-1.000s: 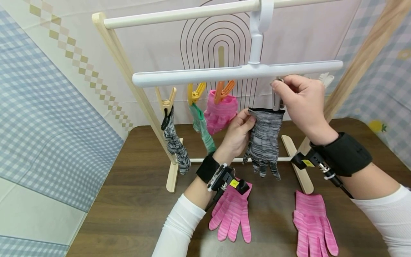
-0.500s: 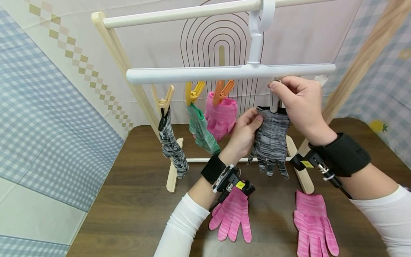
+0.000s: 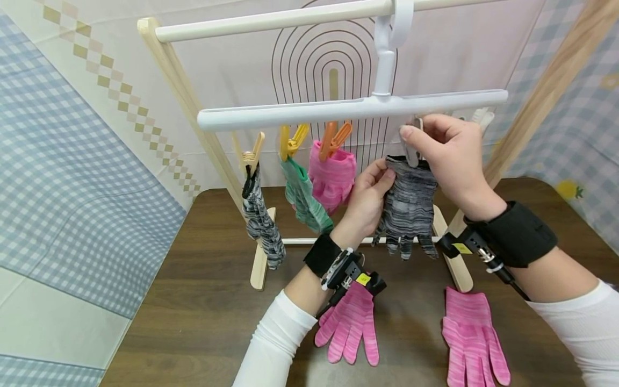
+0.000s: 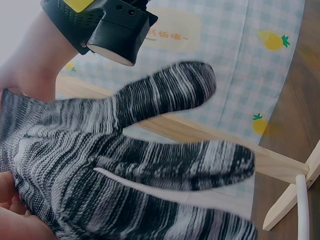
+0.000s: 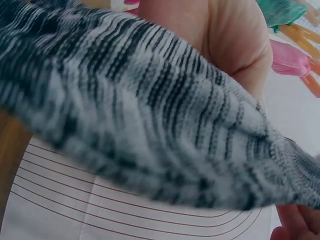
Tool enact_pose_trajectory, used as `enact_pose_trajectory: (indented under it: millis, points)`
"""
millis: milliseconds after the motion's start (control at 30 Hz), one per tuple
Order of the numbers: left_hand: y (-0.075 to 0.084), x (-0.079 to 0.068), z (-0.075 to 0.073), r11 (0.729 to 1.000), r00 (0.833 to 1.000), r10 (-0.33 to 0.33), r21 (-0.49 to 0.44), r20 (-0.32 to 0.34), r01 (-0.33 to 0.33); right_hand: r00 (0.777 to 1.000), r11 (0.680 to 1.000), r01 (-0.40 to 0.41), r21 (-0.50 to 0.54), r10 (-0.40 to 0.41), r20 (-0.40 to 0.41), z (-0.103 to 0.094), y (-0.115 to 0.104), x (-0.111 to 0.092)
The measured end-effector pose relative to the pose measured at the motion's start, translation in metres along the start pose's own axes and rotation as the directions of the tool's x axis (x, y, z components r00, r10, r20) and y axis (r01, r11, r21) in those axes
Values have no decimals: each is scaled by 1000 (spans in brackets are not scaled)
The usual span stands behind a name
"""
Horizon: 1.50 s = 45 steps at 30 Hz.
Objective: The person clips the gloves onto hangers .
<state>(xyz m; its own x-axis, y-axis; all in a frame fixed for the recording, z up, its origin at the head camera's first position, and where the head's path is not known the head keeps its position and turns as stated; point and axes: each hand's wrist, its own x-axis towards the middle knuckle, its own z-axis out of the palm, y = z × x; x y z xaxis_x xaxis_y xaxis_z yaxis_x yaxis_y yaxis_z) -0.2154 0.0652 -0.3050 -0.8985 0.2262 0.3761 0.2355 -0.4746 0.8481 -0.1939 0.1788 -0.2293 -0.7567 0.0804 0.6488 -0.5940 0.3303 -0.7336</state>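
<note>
A grey-and-black striped knit glove [image 3: 408, 207] hangs fingers down below the white hanger [image 3: 300, 112]. My left hand [image 3: 365, 204] pinches its black-edged cuff at the left corner, thumb in front. Squeezed between the thumb and fingers of my right hand [image 3: 454, 156] is a grey clothespin [image 3: 411, 149], tilted, its lower end overlapping the cuff. The left wrist view shows the glove's striped fingers [image 4: 170, 165] spread out, with part of my left hand [image 4: 20, 220] at the edge. Glove fabric [image 5: 140, 105] fills much of the right wrist view.
Left along the hanger, clothespins hold a grey striped glove [image 3: 263, 220], a green one [image 3: 304, 196] and a pink one [image 3: 332, 177]. Two pink gloves, a left one [image 3: 350, 322] and a right one [image 3: 471, 336], lie on the brown table [image 3: 193, 322]. A wooden rack [image 3: 179, 80] carries the hanger.
My left hand has brought the glove to the right and slightly up, so its cuff now meets the clothespin. The clothespin has tilted, and the hanger has rocked a little.
</note>
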Motion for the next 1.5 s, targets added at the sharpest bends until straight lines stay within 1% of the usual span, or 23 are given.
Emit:
enact_pose_trajectory:
  millis: [100, 233, 300, 367, 500, 667, 733, 900, 1033, 1167, 1300, 1500]
  points:
    - [2, 0, 1, 1000, 999, -22, -21, -24, 22, 1000, 1000, -8, -9, 8, 10, -1, 2, -1]
    - [3, 0, 0, 996, 995, -83, -36, -63, 80, 999, 999, -27, -38, 28, 28, -3, 4, -3]
    - [3, 0, -1, 994, 992, -105, -44, -68, 102, 999, 998, -30, -55, 32, 37, -3, 6, -3]
    - [2, -1, -3, 992, 991, -121, -41, -60, 119, 999, 998, -32, -57, 34, 41, -3, 7, -4]
    - [-1, -2, -6, 992, 992, -121, -33, -41, 120, 998, 998, -41, -45, 42, 38, -3, 8, -3]
    - [-6, -2, -11, 991, 989, -130, -17, -64, 129, 997, 997, -56, -44, 58, 45, -4, 11, -3]
    - [-8, -3, -13, 991, 988, -137, -15, -77, 137, 997, 997, -54, -46, 56, 49, -5, 13, -4]
    - [-11, -4, -18, 989, 985, -150, -7, -84, 150, 997, 997, -43, -62, 47, 57, -6, 15, -6]
    - [-12, -6, -22, 987, 984, -162, -9, -72, 162, 997, 997, -41, -62, 45, 65, -7, 16, -8]
    - [-14, -9, -28, 982, 981, -191, 0, -46, 191, 996, 997, -39, -65, 45, 82, -8, 19, -12]
    - [-14, -12, -34, 976, 976, -216, 25, -17, 217, 995, 996, -35, -80, 43, 93, -10, 22, -15]
    - [-15, -16, -40, 968, 970, -243, 61, 6, 242, 995, 995, -31, -98, 41, 95, -13, 25, -19]
